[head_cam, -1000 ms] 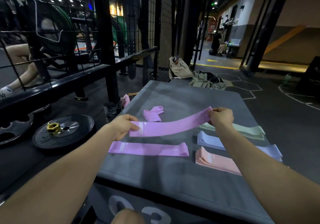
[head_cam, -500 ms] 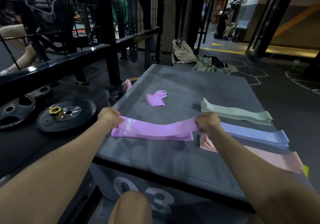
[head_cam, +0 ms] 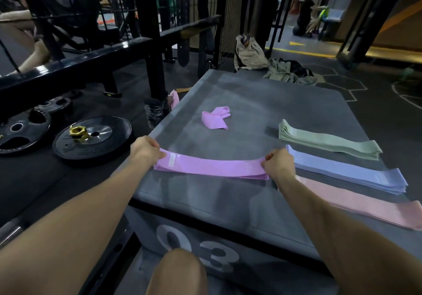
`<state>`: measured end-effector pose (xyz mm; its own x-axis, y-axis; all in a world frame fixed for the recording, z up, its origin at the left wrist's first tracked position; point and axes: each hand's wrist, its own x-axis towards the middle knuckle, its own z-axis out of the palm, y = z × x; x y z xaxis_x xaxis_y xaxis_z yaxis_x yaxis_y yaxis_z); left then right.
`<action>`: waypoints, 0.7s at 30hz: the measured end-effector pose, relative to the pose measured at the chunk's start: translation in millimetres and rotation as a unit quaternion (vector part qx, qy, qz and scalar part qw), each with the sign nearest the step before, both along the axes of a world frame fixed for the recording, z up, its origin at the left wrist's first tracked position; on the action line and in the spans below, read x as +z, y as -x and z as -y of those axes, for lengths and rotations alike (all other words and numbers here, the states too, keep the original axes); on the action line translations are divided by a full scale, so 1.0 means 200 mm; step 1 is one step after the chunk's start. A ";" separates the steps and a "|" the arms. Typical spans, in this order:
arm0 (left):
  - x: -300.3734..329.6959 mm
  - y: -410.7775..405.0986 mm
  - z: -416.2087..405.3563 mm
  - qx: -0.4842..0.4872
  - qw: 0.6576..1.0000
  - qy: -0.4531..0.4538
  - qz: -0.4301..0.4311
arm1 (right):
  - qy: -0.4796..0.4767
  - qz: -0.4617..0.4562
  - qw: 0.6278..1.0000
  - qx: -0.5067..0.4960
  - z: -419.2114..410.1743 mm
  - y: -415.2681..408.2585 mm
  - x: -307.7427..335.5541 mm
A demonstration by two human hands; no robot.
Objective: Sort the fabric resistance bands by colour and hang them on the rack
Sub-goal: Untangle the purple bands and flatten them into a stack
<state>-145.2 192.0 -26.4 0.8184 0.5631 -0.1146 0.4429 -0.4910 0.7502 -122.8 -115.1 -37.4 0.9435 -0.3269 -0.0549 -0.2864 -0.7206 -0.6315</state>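
Two hands hold one purple band (head_cam: 211, 166) by its ends at frame centre: the left hand (head_cam: 146, 149) pinches the end bearing a white label, the right hand (head_cam: 277, 164) pinches the other. The band lies taut along the near part of a grey box (head_cam: 239, 93), directly over a second purple band whose edges show beneath it; the stretched hold presumably lets the two be squared up into one pile. To the right, three sorted piles lie side by side: green (head_cam: 328, 142) farthest, blue (head_cam: 349, 176) in the middle, pink (head_cam: 365, 205) nearest, each kept apart so the colours stay separate. A crumpled purple band (head_cam: 215, 118) sits unsorted at upper centre of the box. Weight plates (head_cam: 91, 138) lie on the floor at left. Nothing hangs on any rack yet; sorting appears to be nearly finished.
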 end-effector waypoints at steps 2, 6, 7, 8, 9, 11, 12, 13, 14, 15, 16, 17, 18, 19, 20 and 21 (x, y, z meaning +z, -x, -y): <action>-0.02 0.00 0.00 -0.013 1.000 0.004 0.001 | 0.023 0.002 1.000 0.007 0.00 0.00 -0.02; -0.07 -0.01 -0.02 -0.026 1.000 0.008 0.008 | 0.053 0.004 0.998 0.015 -0.01 0.00 -0.05; -0.08 -0.02 -0.02 -0.029 1.000 0.003 0.009 | 0.054 0.005 0.998 0.015 -0.02 0.01 -0.06; -0.09 -0.02 -0.02 -0.034 0.999 -0.003 0.009 | 0.055 0.006 0.998 0.014 -0.02 0.01 -0.06; -0.09 -0.02 -0.02 -0.038 0.999 -0.010 0.010 | 0.054 0.006 0.998 0.013 -0.02 0.01 -0.07; -0.11 -0.02 -0.03 -0.048 0.999 -0.012 0.022 | 0.062 0.006 0.998 0.017 -0.02 0.02 -0.07; -0.12 -0.03 -0.03 -0.057 0.998 -0.002 0.032 | 0.073 0.008 0.997 0.023 -0.02 0.03 -0.07; -0.14 -0.03 -0.03 -0.071 0.996 0.011 0.048 | 0.091 0.015 0.995 0.033 -0.03 0.03 -0.06; -0.15 -0.03 -0.04 -0.086 0.994 0.017 0.068 | 0.115 0.028 0.992 0.043 -0.04 0.03 -0.06; -0.16 -0.03 -0.04 -0.103 0.991 0.008 0.087 | 0.143 0.046 0.987 0.056 -0.05 0.03 -0.05; -0.16 -0.02 -0.04 -0.125 0.987 -0.011 0.099 | 0.173 0.067 0.980 0.071 -0.06 0.02 -0.05; -0.15 -0.02 -0.05 -0.153 0.982 -0.028 0.109 | 0.196 0.085 0.973 0.092 -0.09 0.02 -0.04; -0.14 -0.01 -0.05 -0.187 0.975 -0.038 0.113 | 0.203 0.101 0.966 0.122 -0.12 0.02 -0.03; -0.13 -0.01 -0.06 -0.223 0.968 -0.045 0.106 | 0.192 0.110 0.962 0.161 -0.16 0.02 -0.02; -0.13 0.00 -0.08 -0.257 0.961 -0.052 0.090 | 0.168 0.110 0.957 0.211 -0.20 0.03 -0.01; -0.12 0.00 -0.09 -0.283 0.955 -0.061 0.069 | 0.147 0.099 0.948 0.264 -0.25 0.03 -0.01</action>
<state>-146.0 209.9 -50.6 0.9981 0.0281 0.0549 -0.0187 -0.7099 0.7040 -129.3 -65.5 -38.7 0.9620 0.2210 0.1606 0.2672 -0.8832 -0.3854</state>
